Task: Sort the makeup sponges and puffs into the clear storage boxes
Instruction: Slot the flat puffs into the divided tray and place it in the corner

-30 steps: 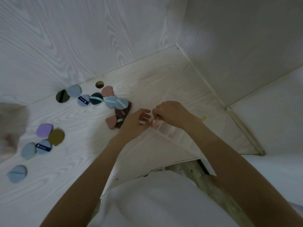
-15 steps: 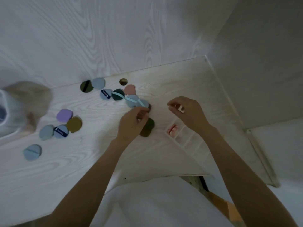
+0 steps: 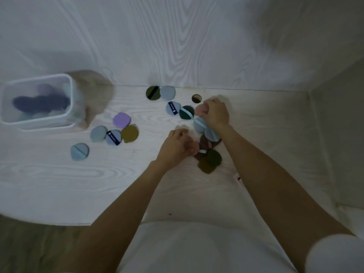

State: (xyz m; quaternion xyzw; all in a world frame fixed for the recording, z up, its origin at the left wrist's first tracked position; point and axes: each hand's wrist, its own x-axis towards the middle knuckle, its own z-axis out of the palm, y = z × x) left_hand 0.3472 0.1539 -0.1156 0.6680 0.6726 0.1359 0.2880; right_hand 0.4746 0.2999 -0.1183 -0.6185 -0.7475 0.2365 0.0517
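Both hands now sit among the puffs: right hand (image 3: 215, 113) grips a pink puff (image 3: 201, 110), left hand (image 3: 175, 147) curls on another. Clear box (image 3: 68, 123), far left, holds blurred blue and purple puffs.

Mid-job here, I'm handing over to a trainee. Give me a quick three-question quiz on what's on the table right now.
1. True or false: the clear storage box at the far left already holds puffs.
2. Which puff is the right hand gripping? A) purple B) pink C) mustard
3. Fill in: the left hand grips a pink puff beside the ____ puff with a light strap.

Key: 1 true. 2 B, the pink puff. 3 brown, the brown puff.
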